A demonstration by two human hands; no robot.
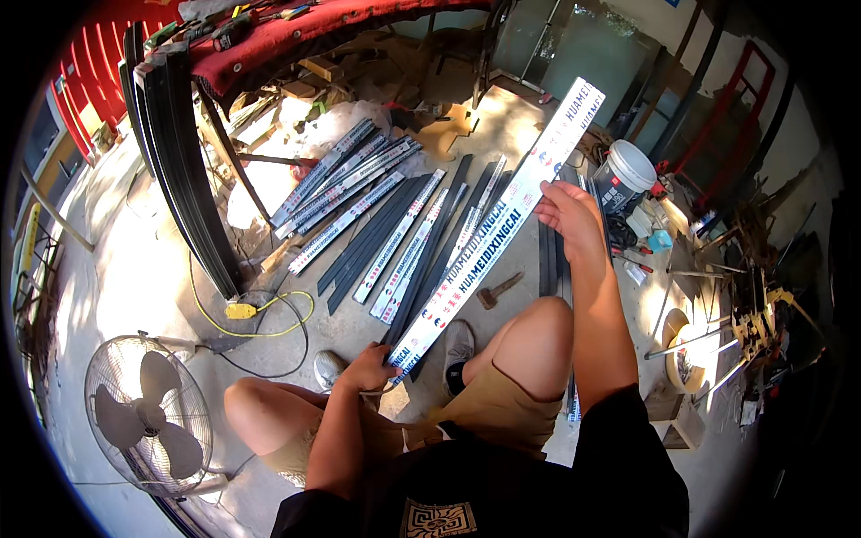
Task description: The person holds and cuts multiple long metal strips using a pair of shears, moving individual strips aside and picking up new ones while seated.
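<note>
A long flat profile strip [489, 247], covered in white film with blue printing, slants across in front of me from lower left to upper right. My left hand [366, 366] is closed around its lower end, above my lap. Further up, my right hand [574, 215] pinches the strip's right edge between thumb and fingers. Beneath it on the floor lie several dark profile strips [363, 238], partly hidden by the held one. Others in white printed film [345, 184] lie to their left in a loose fan.
A wire-caged fan [151, 417] stands at left, near a yellow cable [282, 332]. Tall dark profiles [179, 170] lean on a red-covered table [296, 40]. A brown hammer-like tool [500, 290] lies between my knees. At right stand a white bucket [628, 170] and clutter.
</note>
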